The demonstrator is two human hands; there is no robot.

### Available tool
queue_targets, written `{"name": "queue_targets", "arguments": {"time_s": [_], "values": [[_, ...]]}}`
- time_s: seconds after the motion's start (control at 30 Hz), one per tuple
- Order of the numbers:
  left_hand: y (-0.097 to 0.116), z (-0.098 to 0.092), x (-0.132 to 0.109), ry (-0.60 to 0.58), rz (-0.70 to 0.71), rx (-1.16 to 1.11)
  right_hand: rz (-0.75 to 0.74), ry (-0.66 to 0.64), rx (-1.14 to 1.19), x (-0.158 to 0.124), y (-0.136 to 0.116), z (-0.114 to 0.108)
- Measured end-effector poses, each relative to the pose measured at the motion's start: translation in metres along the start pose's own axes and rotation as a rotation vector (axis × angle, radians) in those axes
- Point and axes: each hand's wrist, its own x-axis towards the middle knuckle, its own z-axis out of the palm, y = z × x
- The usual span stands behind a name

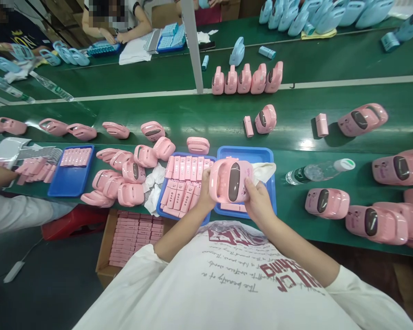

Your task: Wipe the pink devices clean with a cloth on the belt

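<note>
Between both hands, over the blue trays, is a glossy pink plastic housing [239,178] with a loop handle and a dark oval window. My left hand [205,190] grips its handle end. At the opposite end my right hand [260,201] is closed on it, thumb on top. Beneath and to the left, a blue tray [206,220] holds rows of pink rectangular pieces [179,195]. Partly hidden by the housing, a second blue tray [270,153] contains more pink pieces and a white cloth [264,171].
Left of the trays are piled pink housings [131,195] and crumpled white tissue [154,185]. To the right lie a plastic bottle [320,172] and more housings [376,224]. A box of pink pieces [136,236] is below the table edge. Co-workers sit opposite; another person's hand [0,178] is at left.
</note>
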Motion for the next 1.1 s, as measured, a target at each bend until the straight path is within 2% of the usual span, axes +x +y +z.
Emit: {"name": "queue_targets", "arguments": {"time_s": [0.07,0.17,0.2,0.27,0.33,0.4,0.47,0.6,0.7,0.77,0.83,0.93,1.03,1.1], "values": [[0.015,0.0,-0.001,-0.101,0.01,0.099,-0.019,0.025,-0.004,0.003,0.005,-0.002],[0.031,-0.003,-0.008,-0.291,0.004,0.077,-0.066,0.024,-0.061,0.008,0.014,-0.006],[0.032,-0.004,-0.011,-0.319,0.029,0.087,-0.084,0.024,-0.097,0.009,0.016,-0.007],[0.03,-0.004,-0.014,-0.257,0.115,0.163,-0.113,0.041,-0.185,0.011,0.018,-0.01],[0.023,-0.002,-0.013,-0.093,0.187,0.191,-0.092,0.085,-0.215,0.011,0.018,-0.01],[0.014,0.001,-0.008,0.034,0.204,0.114,-0.018,0.105,-0.138,0.011,0.016,-0.008],[0.006,0.005,-0.002,0.099,0.205,0.004,0.07,0.085,-0.008,0.009,0.016,-0.004],[0.002,0.006,0.01,0.162,0.275,-0.039,0.224,0.056,0.214,0.005,0.016,0.0],[0.008,-0.006,0.014,0.094,0.272,0.089,0.224,0.087,0.255,0.008,0.011,-0.006],[0.012,-0.015,0.013,0.008,0.258,0.232,0.196,0.065,0.188,0.013,0.004,-0.012],[0.016,-0.022,0.011,-0.096,0.252,0.401,0.171,-0.019,0.053,0.019,-0.008,-0.017],[0.02,-0.02,0.008,-0.223,0.233,0.613,0.11,-0.176,-0.294,0.026,-0.03,-0.019],[0.022,-0.012,0.006,-0.214,0.206,0.678,0.008,-0.308,-0.657,0.027,-0.048,-0.019],[0.024,-0.008,0.007,-0.174,0.181,0.626,-0.075,-0.336,-0.766,0.025,-0.051,-0.021]]}}
